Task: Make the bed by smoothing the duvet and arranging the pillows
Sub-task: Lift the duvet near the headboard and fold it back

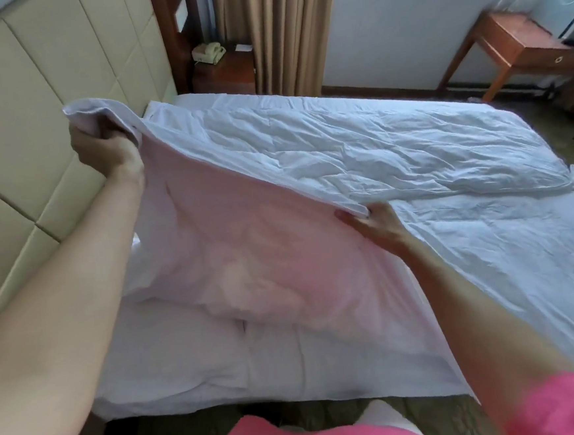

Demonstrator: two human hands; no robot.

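A white, wrinkled duvet (358, 143) lies across the far half of the bed. Its near edge is lifted off the mattress. My left hand (105, 152) grips the raised corner by the headboard, fingers curled into the cloth. My right hand (372, 224) holds the duvet's edge farther right, thumb on top and fingers underneath. Under the lifted part lies a white pillow (193, 355) at the near end of the bed. The bare sheet (504, 251) shows on the right.
A padded beige headboard (14, 135) runs along the left. A wooden nightstand with a telephone (209, 53) stands beyond the bed, next to brown curtains (281, 32). A wooden side table (519, 48) stands at the far right by the window.
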